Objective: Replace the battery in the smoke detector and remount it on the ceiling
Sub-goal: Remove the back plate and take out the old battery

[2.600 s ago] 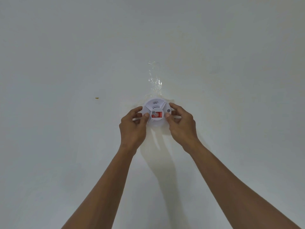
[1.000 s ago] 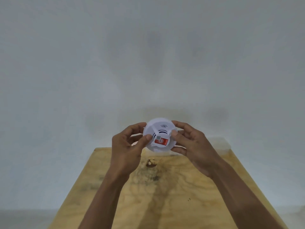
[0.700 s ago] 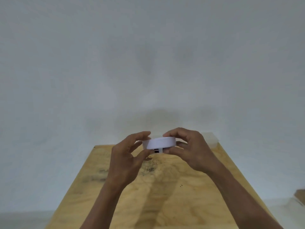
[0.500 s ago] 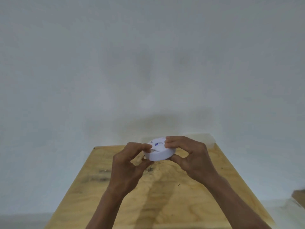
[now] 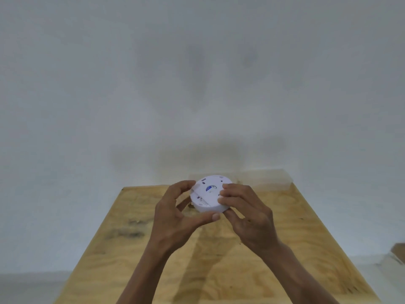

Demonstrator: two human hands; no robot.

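The left hand (image 5: 173, 218) curls around the left rim of the round white plastic smoke detector (image 5: 210, 193), thumb under its near edge. The detector is held tilted above the pale plywood bench (image 5: 131, 249), back face up. The right hand (image 5: 247, 216) pinches its right rim.

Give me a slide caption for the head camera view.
Both hands, left and right, hold a white smoke detector back-side up above a plywood table.

The right hand (image 5: 247, 213) hides part of the smoke detector (image 5: 210, 194); its markings blur.
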